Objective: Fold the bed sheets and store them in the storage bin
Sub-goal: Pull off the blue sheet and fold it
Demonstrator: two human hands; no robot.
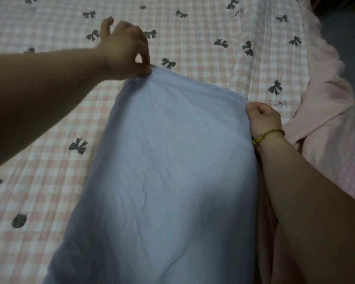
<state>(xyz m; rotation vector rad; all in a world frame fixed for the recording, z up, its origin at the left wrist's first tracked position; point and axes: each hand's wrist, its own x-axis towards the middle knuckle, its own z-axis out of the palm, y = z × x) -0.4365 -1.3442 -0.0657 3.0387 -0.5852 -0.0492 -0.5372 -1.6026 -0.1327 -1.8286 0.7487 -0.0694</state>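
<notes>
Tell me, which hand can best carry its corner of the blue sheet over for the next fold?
Probably the left hand: it pinches the far corner of the blue sheet, with checked bedding spread wide around it. The right hand grips the other corner, near the bed's edge.

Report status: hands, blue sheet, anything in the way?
Left hand pinches far corner of blue sheet. Right hand grips the other far corner. Nothing lies on it.

On bedspread (49, 124): sheet (172, 160), running from centre to 6 o'clock. At its 11 o'clock corner, left hand (125, 50); at its 2 o'clock corner, right hand (262, 119). At 3 o'clock, beside sheet, bunched cloth (324, 119).
</notes>
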